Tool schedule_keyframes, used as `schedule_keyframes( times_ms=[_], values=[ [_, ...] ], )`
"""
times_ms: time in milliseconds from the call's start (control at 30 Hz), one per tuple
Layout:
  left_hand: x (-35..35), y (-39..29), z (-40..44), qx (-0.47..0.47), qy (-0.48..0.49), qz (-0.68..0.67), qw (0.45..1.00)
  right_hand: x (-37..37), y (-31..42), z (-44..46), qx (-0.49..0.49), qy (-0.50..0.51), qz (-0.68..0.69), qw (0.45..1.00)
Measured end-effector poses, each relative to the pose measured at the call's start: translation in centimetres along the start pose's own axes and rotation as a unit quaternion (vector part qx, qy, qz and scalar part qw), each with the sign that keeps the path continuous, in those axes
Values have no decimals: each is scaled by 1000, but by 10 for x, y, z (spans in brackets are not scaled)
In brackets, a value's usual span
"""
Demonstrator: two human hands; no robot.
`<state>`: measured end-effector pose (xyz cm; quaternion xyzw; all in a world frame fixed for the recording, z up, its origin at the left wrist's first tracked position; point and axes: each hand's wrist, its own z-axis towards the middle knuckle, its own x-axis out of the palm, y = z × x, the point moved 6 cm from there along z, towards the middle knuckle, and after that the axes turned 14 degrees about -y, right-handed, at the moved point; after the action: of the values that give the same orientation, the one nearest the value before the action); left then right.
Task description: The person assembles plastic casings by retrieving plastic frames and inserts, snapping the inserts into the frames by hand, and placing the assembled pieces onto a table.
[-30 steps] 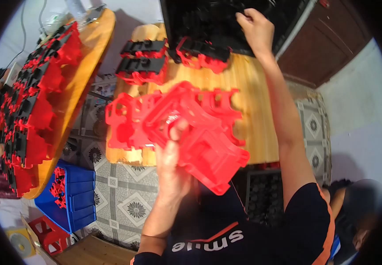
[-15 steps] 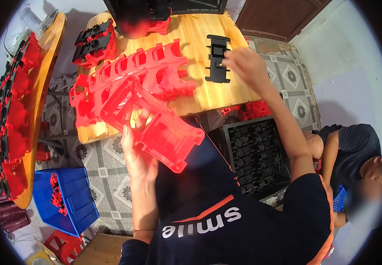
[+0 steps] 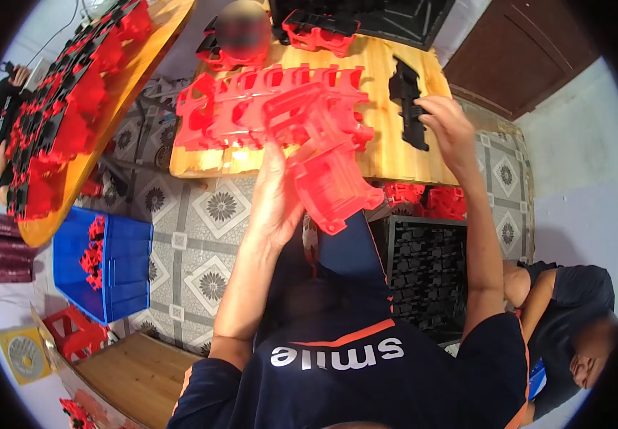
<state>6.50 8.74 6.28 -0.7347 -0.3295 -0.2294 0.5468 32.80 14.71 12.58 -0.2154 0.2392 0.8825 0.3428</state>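
Note:
My left hand (image 3: 278, 196) grips a red plastic frame (image 3: 330, 175) with two square openings, held tilted above the near edge of the table. My right hand (image 3: 450, 129) has its thumb and fingers closed on the long edge of a black plastic plate (image 3: 407, 104), which has small tabs at its ends. The plate looks tipped over the right part of the wooden table; whether it still touches the tabletop I cannot tell. Beyond my left hand, joined rows of red plastic frames (image 3: 216, 118) stand on the table, partly hidden by the frame I hold.
Red-and-black assemblies (image 3: 320, 32) stand at the table's back, and more line the left table (image 3: 80, 114). A black crate (image 3: 427, 275) of black parts stands below right; a blue bin (image 3: 127, 272) holds red pieces at left. A person (image 3: 573, 322) sits at right.
My view has swung, shifting the table rightward. My right hand has closed on the black plate, which has tipped from lying flat. My left hand still holds the red frame, now turned more upright.

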Motion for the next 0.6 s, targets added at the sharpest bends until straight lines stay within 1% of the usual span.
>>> schedule_keyframes(
  times_ms=[33,100,167,200,233,267,300,367,400,533,600],
  values=[
    [-1,1,0,1,-8,20,1000,-14,35,14,20,-3,45,999],
    [-1,3,2,-7,-4,19,1000,-28,97,23,-19,5,106,994],
    [3,4,3,-16,6,18,1000,-29,142,24,-167,5,58,984],
    [7,5,2,-23,36,5,999,-25,154,23,-177,25,45,983],
    [12,4,0,-30,65,-8,997,-20,163,23,-187,46,32,981],
    [17,0,-3,-15,89,-5,996,-16,169,22,-195,44,36,979],
    [17,-2,-4,-12,87,-6,996,-12,169,20,-198,45,38,978],
    [19,-4,-7,-1,118,2,993,-5,167,17,-195,33,32,980],
    [20,-5,-7,17,119,8,993,-4,168,17,-197,33,34,979],
    [18,-8,-7,22,101,22,994,0,171,17,-212,35,37,976],
    [24,-8,-9,-25,169,-81,982,1,172,15,-214,34,32,976]
  ],
)
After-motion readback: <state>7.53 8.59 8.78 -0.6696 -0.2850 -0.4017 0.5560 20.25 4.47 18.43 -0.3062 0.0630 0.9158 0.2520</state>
